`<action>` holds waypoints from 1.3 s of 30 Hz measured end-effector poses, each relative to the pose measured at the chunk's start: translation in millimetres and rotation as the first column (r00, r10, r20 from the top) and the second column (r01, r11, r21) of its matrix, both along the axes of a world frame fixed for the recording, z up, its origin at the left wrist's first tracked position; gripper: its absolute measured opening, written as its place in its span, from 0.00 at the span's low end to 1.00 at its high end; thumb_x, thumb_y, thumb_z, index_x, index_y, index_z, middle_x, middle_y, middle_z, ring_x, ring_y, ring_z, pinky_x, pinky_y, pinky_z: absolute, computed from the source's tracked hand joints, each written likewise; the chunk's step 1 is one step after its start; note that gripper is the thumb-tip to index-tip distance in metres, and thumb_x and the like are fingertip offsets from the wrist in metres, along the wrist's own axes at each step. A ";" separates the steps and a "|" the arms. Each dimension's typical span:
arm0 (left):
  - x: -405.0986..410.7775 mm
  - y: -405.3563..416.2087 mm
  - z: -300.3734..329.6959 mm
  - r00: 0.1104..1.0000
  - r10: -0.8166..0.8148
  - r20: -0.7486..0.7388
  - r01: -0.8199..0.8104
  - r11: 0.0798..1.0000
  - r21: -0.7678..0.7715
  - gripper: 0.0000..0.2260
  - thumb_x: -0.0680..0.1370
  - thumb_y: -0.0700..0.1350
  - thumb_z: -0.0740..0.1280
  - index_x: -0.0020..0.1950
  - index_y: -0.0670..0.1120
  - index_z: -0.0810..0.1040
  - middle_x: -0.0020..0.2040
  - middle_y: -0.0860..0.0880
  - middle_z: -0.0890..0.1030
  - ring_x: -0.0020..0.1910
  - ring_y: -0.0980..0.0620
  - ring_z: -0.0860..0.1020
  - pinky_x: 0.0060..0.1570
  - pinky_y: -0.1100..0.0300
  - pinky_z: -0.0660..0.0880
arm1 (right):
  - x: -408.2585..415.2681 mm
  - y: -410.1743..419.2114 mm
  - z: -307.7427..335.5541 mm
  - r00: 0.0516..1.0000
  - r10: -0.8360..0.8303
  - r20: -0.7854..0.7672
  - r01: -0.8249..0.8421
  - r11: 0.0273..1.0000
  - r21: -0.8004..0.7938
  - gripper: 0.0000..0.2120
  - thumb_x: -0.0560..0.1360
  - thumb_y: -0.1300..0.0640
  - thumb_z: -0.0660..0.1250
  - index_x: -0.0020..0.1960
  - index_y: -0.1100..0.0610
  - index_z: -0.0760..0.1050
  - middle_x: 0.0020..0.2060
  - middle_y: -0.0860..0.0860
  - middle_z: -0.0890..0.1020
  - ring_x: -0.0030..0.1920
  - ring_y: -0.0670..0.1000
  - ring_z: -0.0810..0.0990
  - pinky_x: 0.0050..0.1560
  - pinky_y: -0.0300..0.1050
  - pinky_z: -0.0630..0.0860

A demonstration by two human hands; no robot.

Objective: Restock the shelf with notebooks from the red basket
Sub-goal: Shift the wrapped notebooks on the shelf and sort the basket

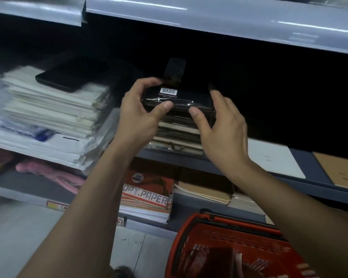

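A black notebook (181,98) in clear wrap, with a white barcode label on top, lies on a stack of notebooks (179,135) on the middle shelf (301,163). My left hand (141,115) grips its left end, thumb on the front edge. My right hand (223,123) holds its right end, thumb on the front edge and fingers around the far corner. The red basket (235,247) stands on the floor at the lower right, with something dark inside that is hard to make out.
A tall pile of white paper pads (54,105) with a black notebook (68,77) on top sits left of the stack. Flat white and brown sheets (277,161) lie to the right. The lower shelf holds a copy paper ream (147,195) and brown books (205,191). An upper shelf edge (219,19) overhangs.
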State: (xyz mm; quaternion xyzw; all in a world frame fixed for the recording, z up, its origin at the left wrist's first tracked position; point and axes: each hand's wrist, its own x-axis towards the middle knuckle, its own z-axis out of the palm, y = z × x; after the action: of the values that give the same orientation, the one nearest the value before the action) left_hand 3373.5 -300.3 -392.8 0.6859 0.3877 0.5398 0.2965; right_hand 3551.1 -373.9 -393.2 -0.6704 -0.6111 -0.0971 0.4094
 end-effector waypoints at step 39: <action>-26.3 -94.5 -27.3 0.886 0.157 -0.437 -0.070 0.976 0.207 0.16 0.77 0.47 0.73 0.64 0.50 0.80 0.58 0.55 0.79 0.55 0.56 0.76 0.57 0.55 0.76 | 15.9 -123.5 -20.9 0.994 -0.093 0.051 0.103 0.965 -0.242 0.22 0.81 0.42 0.63 0.70 0.52 0.74 0.60 0.48 0.79 0.60 0.50 0.78 0.56 0.47 0.76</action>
State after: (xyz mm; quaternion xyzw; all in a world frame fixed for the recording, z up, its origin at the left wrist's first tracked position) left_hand 3347.2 -394.8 -420.0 0.7929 0.4335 0.4162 0.1013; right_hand 3567.0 -497.4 -414.1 -0.7431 -0.5924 -0.0544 0.3063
